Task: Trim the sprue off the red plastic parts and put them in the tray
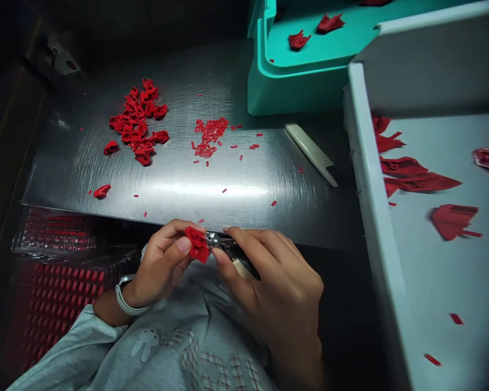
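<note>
Pinched in my left hand point(161, 266) is a red plastic part point(197, 245), held near the front edge of the metal table. My right hand point(271, 271) is closed around a small pair of nippers point(217, 240), whose metal jaws meet the right side of that part. How far the jaws are apart cannot be made out. Beyond my hands, a pile of similar red parts point(136, 119) lies on the table, with one single part point(102, 191) closer to me. Several tiny red offcuts point(211, 130) form a heap to the right of the pile.
A pale, flat blade-shaped strip point(309, 152) lies on the table's right. Behind it stands a teal bin point(301, 89) with red parts inside. A white tray point(385, 260) at right holds more red pieces. Clear trays point(65, 293) with rows of red parts sit at lower left.
</note>
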A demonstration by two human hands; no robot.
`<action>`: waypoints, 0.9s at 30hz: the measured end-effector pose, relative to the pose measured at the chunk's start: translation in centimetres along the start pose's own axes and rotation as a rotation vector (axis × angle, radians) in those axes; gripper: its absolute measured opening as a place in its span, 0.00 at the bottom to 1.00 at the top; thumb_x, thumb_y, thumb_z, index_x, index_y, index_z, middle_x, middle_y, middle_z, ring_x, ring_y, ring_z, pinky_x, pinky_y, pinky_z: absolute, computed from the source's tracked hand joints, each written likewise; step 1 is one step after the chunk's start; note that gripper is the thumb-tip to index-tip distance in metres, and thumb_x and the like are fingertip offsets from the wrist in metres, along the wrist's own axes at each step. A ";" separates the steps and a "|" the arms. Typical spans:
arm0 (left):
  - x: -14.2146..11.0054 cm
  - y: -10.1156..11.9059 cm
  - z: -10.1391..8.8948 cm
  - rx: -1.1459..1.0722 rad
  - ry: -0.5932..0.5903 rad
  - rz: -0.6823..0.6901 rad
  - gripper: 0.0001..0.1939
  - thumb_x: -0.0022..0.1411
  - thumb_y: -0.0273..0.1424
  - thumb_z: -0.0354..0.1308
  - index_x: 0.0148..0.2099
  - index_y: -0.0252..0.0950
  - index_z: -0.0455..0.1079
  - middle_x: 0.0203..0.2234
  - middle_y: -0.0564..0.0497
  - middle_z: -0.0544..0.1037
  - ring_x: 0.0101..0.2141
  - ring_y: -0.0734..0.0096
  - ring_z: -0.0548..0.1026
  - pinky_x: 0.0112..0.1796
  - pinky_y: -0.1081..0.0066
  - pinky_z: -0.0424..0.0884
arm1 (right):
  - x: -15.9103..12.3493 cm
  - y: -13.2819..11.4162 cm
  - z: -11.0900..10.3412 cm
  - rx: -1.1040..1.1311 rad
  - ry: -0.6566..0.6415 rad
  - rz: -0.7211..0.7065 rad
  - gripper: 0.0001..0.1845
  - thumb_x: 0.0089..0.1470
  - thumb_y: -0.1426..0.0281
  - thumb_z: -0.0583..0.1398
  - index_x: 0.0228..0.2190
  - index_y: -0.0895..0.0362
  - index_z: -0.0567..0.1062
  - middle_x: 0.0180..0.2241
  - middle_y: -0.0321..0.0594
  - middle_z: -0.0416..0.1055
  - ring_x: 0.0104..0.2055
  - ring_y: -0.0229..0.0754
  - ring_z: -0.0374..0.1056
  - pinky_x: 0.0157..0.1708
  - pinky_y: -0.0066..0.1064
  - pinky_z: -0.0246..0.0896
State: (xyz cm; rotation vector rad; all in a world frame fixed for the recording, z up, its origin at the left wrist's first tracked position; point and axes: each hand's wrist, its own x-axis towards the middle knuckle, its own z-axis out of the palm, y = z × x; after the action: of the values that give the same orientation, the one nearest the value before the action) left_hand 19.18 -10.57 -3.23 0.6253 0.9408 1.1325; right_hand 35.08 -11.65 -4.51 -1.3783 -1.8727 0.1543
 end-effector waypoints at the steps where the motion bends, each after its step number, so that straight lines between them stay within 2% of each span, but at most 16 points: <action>1: 0.0 0.0 0.0 0.000 0.003 0.000 0.15 0.58 0.45 0.75 0.38 0.40 0.82 0.27 0.54 0.78 0.28 0.77 0.74 0.33 0.78 0.75 | 0.0 0.1 -0.1 -0.015 0.000 -0.008 0.21 0.74 0.61 0.57 0.40 0.64 0.80 0.31 0.46 0.77 0.32 0.46 0.71 0.36 0.38 0.65; 11: 0.4 -0.2 0.0 0.031 -0.013 -0.074 0.17 0.58 0.44 0.75 0.39 0.37 0.78 0.35 0.51 0.83 0.31 0.76 0.79 0.36 0.75 0.78 | 0.1 0.7 -0.3 -0.076 -0.040 -0.043 0.22 0.74 0.61 0.56 0.40 0.66 0.81 0.30 0.48 0.77 0.31 0.48 0.68 0.34 0.38 0.61; 18: 0.4 -0.5 -0.2 0.077 0.000 -0.059 0.19 0.59 0.46 0.74 0.39 0.37 0.77 0.33 0.52 0.81 0.32 0.75 0.78 0.37 0.73 0.78 | -0.3 0.7 -0.5 -0.147 -0.028 -0.038 0.14 0.72 0.60 0.60 0.44 0.59 0.78 0.32 0.46 0.78 0.32 0.48 0.68 0.35 0.39 0.59; 22: 0.5 -0.5 -0.3 0.082 0.003 -0.058 0.19 0.57 0.45 0.76 0.37 0.37 0.76 0.37 0.52 0.82 0.32 0.77 0.77 0.38 0.74 0.78 | -0.4 0.8 -0.8 -0.166 -0.038 -0.056 0.13 0.70 0.61 0.63 0.46 0.59 0.76 0.33 0.47 0.78 0.33 0.50 0.68 0.35 0.41 0.58; 27: 0.5 -0.8 -0.5 0.083 0.001 -0.024 0.18 0.58 0.45 0.75 0.38 0.38 0.77 0.34 0.53 0.82 0.32 0.77 0.78 0.37 0.76 0.77 | -0.4 0.7 -1.1 -0.161 -0.070 -0.048 0.12 0.70 0.62 0.62 0.47 0.58 0.76 0.34 0.46 0.77 0.34 0.50 0.69 0.35 0.41 0.57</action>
State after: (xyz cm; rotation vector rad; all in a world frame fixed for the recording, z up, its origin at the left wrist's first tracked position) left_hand 19.20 -10.42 -4.23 0.6791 0.9978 1.0769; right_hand 36.40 -12.05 -4.35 -1.4504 -2.0115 0.0278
